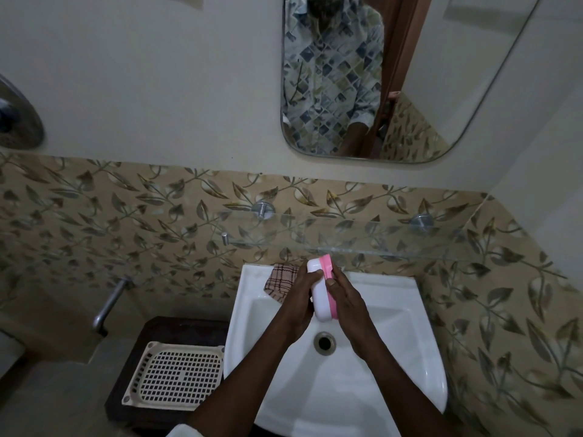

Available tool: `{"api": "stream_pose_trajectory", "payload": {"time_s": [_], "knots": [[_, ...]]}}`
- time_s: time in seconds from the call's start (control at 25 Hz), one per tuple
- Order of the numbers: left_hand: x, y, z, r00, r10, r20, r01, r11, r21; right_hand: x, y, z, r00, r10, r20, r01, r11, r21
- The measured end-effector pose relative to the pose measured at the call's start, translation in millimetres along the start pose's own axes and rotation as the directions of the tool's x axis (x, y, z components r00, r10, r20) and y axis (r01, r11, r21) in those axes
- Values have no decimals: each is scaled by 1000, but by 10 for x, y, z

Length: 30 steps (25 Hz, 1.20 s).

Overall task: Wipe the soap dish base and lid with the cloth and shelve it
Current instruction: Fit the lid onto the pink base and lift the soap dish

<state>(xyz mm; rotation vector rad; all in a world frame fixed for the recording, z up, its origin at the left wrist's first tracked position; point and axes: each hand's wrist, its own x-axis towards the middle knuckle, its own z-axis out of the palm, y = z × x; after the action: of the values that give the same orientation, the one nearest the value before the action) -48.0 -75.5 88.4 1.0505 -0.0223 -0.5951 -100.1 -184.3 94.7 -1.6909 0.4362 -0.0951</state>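
Both my hands hold a soap dish (321, 298) over the white sink (394, 313). The dish has a white part on the left and a pink part (327, 272) on the right, pressed together. My left hand (298, 307) grips the white side, its fingers curled over the top. My right hand (345, 298) grips the pink side, thumb on the white face. A checked beige cloth (280, 280) lies on the sink's back left rim, beside my left hand. Just above the dish runs a glass shelf (394, 238) on metal pegs.
A mirror (410, 77) hangs on the wall above the shelf. Left of the sink, a cream perforated tray (176, 373) sits on a dark stool (151, 329). A metal tap (108, 305) sticks out from the leaf-patterned tiles at left. The drain (325, 342) is below my hands.
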Motion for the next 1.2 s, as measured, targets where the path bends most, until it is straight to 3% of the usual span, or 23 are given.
{"api": "stream_pose_trajectory", "payload": {"time_s": [0.92,1.2], "knots": [[-45,-60,94,1000,13,23,-13,1000,18,-143,32,-12,998,-27,-59,30,998,63],[28,-40,163,997,-71,-30,69,996,-51,-173,-3,74,998,0,64,-10,989,148]]}}
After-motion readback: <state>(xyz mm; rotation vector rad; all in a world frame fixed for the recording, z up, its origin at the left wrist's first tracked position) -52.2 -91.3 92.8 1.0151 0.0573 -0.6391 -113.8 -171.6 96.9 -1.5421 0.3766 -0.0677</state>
